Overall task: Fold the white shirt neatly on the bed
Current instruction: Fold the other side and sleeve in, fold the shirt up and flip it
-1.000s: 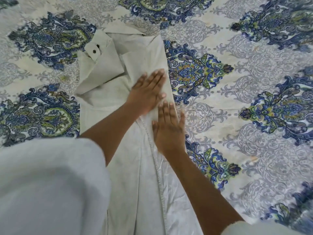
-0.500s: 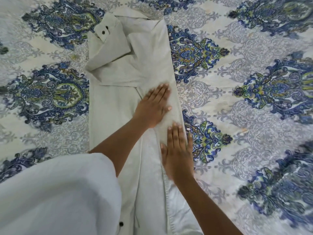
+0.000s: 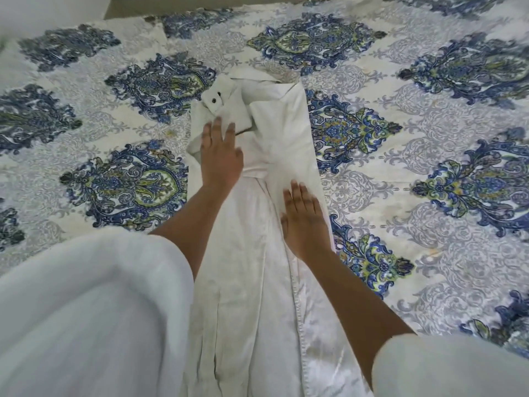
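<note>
Pressing white shirt (image 3: 257,253) | left hand (image 3: 220,159) flat (fingers spread) | right hand (image 3: 305,219) flat, unclenched

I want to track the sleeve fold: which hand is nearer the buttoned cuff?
Left. The left hand lies flat just below the buttoned cuff, fingertips close to it; the right hand presses the shirt farther down, on its right edge.

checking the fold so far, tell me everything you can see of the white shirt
The white cotton-looking shirt lies on the blue paisley bedspread as a long narrow strip, both sides folded inward. A sleeve is folded across its top, its buttoned cuff uppermost. It is creased and stitched along one edge. The left hand and right hand press flat on it.
</note>
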A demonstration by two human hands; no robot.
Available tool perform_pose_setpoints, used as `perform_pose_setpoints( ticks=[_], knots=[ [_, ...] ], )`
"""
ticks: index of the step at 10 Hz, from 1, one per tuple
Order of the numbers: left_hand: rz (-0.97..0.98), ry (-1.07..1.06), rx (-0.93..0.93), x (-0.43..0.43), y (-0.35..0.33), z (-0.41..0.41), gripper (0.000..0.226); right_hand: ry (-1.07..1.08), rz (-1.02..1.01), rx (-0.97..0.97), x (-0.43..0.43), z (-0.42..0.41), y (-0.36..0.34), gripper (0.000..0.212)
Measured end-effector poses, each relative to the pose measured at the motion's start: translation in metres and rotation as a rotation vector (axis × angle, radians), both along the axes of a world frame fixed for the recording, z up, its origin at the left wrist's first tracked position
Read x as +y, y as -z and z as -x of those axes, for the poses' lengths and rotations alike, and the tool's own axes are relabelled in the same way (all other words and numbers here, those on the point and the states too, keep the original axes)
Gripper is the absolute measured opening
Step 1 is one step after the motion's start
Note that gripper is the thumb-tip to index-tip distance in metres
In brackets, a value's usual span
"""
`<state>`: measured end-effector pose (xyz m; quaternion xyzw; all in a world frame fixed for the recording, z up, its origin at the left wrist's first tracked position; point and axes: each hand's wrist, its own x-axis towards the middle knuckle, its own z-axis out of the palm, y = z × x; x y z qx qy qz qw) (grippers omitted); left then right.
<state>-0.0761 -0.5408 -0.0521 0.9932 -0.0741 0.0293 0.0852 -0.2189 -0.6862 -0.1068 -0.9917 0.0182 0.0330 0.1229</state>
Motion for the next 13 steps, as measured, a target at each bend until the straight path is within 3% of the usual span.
perform_pose_setpoints(
  ticks=[1, 2, 3, 4, 5, 6, 7, 8, 9, 10, 11, 12, 13],
  knots=[
    [0.125, -0.132, 0.020, 0.008, 0.000, -0.031, 0.065, -0.014, 0.023, -0.035, 0.000, -0.003, 0.017, 0.054],
    [0.085, -0.229, 0.075, 0.004, -0.004, -0.062, 0.060, -0.029, 0.026, -0.064, 0.000, -0.001, 0.022, 0.055],
    [0.157, -0.208, 0.107, -0.006, -0.008, -0.087, 0.035, -0.013, 0.036, -0.088, -0.001, -0.004, 0.024, 0.055],
    [0.813, -0.178, 0.154, -0.010, -0.033, -0.085, 0.022, -0.011, 0.008, -0.077, -0.001, -0.004, 0.021, 0.055],
    [1.000, 0.078, 0.164, -0.019, -0.064, -0.033, 0.026, -0.048, -0.099, -0.036, -0.004, -0.009, 0.017, 0.056],
    [0.751, 0.520, 0.199, -0.024, -0.058, 0.037, 0.023, 0.420, -1.089, 0.079, -0.024, -0.016, -0.016, 0.046],
    [0.376, 0.801, 0.035, -0.023, -0.022, 0.094, 0.025, 0.882, -1.803, 0.102, -0.068, 0.009, -0.052, 0.052],
    [0.203, 0.982, 0.086, -0.019, 0.008, 0.139, 0.024, 0.968, -1.576, 0.227, -0.080, 0.041, -0.059, 0.049],
    [0.051, 0.974, 0.098, -0.014, 0.030, 0.165, 0.044, 1.028, -1.307, 0.290, -0.072, 0.046, -0.049, 0.060],
    [0.080, 0.843, 0.013, -0.008, 0.031, 0.178, 0.043, 1.184, -1.219, 0.252, -0.080, 0.039, -0.049, 0.029],
    [0.480, 0.289, -0.063, -0.001, 0.015, 0.195, 0.038, 1.142, -1.417, 0.316, -0.096, 0.052, -0.086, 0.015],
    [1.124, -0.517, 0.123, -0.011, -0.010, 0.220, 0.014, 0.975, -1.953, 0.126, -0.106, 0.095, -0.127, 0.029],
    [1.653, -0.879, 0.809, -0.029, -0.027, 0.235, 0.029, 0.959, -2.063, 0.119, -0.099, 0.148, -0.138, 0.056]
  ],
)
